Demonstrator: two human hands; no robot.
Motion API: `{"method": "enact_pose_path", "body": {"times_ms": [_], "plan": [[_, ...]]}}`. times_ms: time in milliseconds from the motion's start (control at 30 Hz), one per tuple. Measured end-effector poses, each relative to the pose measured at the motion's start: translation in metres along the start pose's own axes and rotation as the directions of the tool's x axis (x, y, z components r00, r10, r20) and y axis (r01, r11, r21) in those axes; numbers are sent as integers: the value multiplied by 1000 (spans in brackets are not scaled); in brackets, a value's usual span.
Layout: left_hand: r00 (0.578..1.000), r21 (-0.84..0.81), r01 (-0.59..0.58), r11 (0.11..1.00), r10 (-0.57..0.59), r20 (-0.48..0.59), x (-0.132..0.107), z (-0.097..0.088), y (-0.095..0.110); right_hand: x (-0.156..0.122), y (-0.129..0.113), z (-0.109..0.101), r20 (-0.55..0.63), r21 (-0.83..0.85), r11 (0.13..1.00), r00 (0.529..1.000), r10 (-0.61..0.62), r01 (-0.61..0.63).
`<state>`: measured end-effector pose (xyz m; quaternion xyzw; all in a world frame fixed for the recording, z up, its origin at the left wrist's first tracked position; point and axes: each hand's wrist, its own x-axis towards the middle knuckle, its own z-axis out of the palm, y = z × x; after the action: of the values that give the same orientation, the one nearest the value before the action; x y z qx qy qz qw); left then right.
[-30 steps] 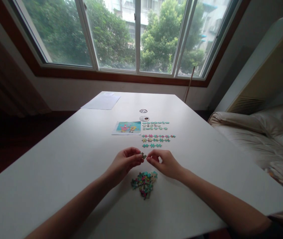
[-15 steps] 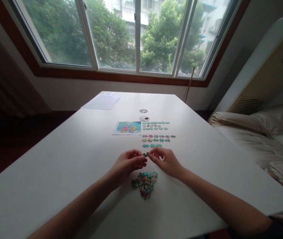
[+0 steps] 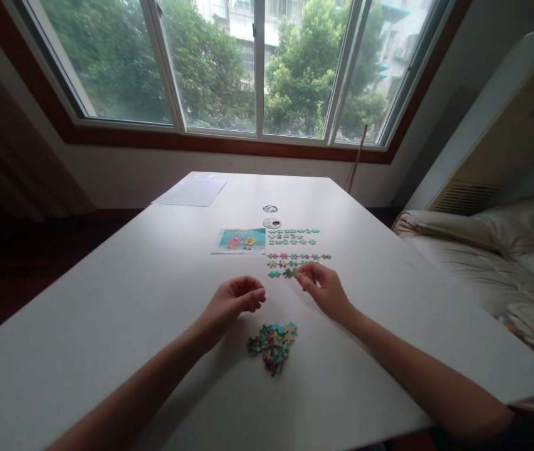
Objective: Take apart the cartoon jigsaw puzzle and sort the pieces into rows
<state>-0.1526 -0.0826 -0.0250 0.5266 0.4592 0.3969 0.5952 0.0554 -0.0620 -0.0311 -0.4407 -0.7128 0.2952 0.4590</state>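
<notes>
My right hand (image 3: 322, 288) reaches forward over the white table (image 3: 154, 282) and pinches a small jigsaw piece (image 3: 290, 272) at the nearest row of sorted pieces (image 3: 279, 274). My left hand (image 3: 233, 300) rests on the table with curled fingers and nothing visible in them. A heap of loose colourful jigsaw pieces (image 3: 272, 343) lies just in front of both hands. Further rows of sorted pieces (image 3: 298, 257) lie beyond the right hand. A printed cartoon picture (image 3: 241, 240) lies to their left.
Two small round lids or discs (image 3: 271, 222) sit beyond the picture. A sheet of paper (image 3: 192, 191) lies at the table's far left. A bed with pale bedding (image 3: 492, 250) stands to the right. A wide window fills the wall ahead.
The piece was held between both hands above the heap; my right hand has carried it forward to the nearest row. My left hand let go and stayed in place.
</notes>
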Motion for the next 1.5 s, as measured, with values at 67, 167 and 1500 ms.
{"method": "enact_pose_path", "body": {"times_ms": [67,167,1500], "plan": [[994,252,-102,962,109,-16,2,-8,-2,5,12,-6,-72,59,998,997,36,-32],[954,653,-233,720,300,9,3,-17,-6,12,26,-11,-126,125,990,989,79,-63],[922,873,-294,390,356,151,-3,-17,-6,138,98,-59,-105,-748,593,936,336,-297]]}}
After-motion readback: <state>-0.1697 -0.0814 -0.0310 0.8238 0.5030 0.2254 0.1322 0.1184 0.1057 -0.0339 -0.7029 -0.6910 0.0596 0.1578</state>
